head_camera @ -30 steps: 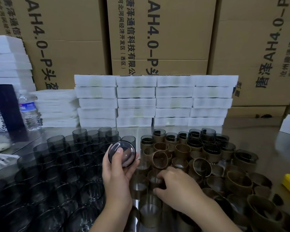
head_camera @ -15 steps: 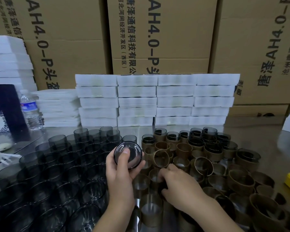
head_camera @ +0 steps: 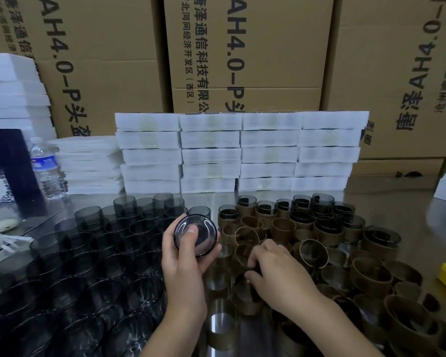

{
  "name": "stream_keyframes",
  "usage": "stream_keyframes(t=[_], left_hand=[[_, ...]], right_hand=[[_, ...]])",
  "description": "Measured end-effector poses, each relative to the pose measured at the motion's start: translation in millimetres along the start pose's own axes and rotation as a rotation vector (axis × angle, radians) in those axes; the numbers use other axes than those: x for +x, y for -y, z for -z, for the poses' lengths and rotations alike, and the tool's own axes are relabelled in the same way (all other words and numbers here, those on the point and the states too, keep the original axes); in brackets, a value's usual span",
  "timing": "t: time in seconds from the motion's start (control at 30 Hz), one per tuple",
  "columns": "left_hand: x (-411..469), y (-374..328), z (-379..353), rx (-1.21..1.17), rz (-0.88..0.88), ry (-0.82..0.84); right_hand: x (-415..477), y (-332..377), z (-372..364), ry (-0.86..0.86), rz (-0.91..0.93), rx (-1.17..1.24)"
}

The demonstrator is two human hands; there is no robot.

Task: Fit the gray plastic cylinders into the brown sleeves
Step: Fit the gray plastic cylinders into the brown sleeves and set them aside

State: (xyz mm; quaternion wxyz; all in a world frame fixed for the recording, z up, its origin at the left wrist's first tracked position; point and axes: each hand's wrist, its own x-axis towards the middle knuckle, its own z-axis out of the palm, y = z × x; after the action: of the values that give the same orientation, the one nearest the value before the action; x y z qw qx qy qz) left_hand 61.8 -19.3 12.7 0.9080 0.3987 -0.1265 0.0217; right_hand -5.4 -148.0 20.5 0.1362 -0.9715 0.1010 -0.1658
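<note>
Over the desk's (head_camera: 410, 243) middle, nearer its front edge: one gray cylinder (head_camera: 195, 235) held up clear of the surface, closed end toward the camera. Left hand (head_camera: 183, 266) wraps it from below, thumb laid across the end face, fingers curled round the wall, wrist upright.

Right hand (head_camera: 278, 276) lies low and palm-down just beside it, fingertips (head_camera: 252, 260) and thumb curled onto the wall of a brown sleeve (head_camera: 240, 249) in the loose sleeves (head_camera: 366, 274); looks like a pinch.

Step in hand, as judged: lift that sleeve free, then mate the two. Best done by bringing the axes in line first and pushing straight, since a tilted entry would likely jam.

Outward: bare cylinders (head_camera: 88, 253) stand toward the left edge, sleeved ones (head_camera: 322, 222) toward the far edge, white foam stacks (head_camera: 242, 150) behind.
</note>
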Motion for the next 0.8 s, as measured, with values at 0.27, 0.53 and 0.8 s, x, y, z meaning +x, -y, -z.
stream_keyframes(t=[0.27,0.53,0.8], left_hand=[[2.6,0.8,2.1,0.015,-0.010,-0.006],[4.0,-0.5,1.5,0.081,0.016,-0.034],[3.1,-1.8,2.4,0.221,0.027,0.107]], right_hand=[[2.6,-1.8,6.4,0.008,-0.013,0.079],[4.7,-4.6,18.3,-0.105,-0.036,0.331],[4.5,4.5,23.0,-0.330,0.022,0.738]])
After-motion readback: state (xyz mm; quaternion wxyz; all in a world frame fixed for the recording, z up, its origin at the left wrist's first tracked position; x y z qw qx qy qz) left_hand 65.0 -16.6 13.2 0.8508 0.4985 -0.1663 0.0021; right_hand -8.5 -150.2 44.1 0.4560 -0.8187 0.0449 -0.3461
